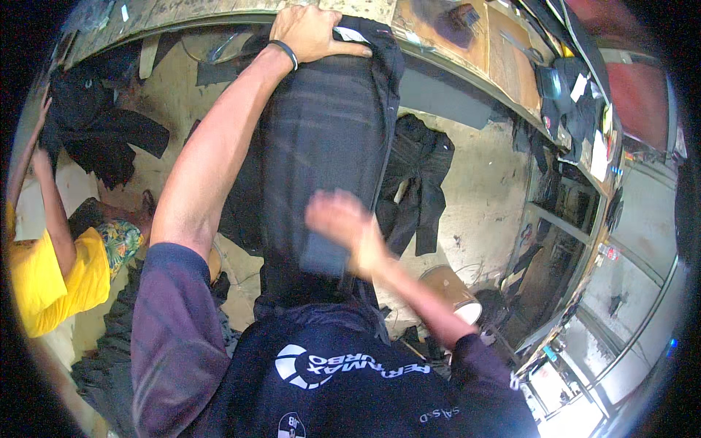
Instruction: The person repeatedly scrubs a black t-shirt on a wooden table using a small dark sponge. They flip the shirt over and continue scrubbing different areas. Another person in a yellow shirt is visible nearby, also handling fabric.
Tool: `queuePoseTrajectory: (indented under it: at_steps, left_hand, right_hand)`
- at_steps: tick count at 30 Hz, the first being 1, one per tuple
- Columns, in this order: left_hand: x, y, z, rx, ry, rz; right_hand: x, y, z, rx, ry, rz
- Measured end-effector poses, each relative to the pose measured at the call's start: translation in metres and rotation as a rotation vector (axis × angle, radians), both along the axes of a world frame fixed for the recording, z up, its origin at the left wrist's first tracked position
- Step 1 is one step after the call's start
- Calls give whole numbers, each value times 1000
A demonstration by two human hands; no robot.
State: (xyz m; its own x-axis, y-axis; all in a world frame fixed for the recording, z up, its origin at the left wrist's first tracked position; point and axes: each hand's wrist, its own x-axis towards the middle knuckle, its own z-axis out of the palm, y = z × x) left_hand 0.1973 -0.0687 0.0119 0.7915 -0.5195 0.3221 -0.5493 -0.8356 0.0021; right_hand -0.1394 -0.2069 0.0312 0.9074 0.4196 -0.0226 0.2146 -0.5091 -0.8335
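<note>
A pair of black trousers [321,124] hangs lengthwise in front of me, from the bench edge down to my body. My left hand [307,33] grips its top end at the edge, thumb stretched along the cloth beside a small white patch. Over the lower part of the cloth is my right hand [339,223], smeared by motion, so its fingers cannot be made out. Just under that hand shows a blurred dark grey rectangular patch [323,254]; whether it is held or lies on the cloth is unclear.
A wooden bench [197,16] runs across the far side, with brown board [504,47] at right. Dark garments [420,175] lie on the floor beyond. A person in a yellow shirt [62,274] is at left. A round brown container [449,292] stands right of me.
</note>
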Motion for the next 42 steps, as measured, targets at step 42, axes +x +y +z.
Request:
queuePoseTrajectory:
  at_steps: [42]
  left_hand:
    - [14,-29,14,74,560,-102]
  right_hand:
    - [-43,31,-28,177,256,382]
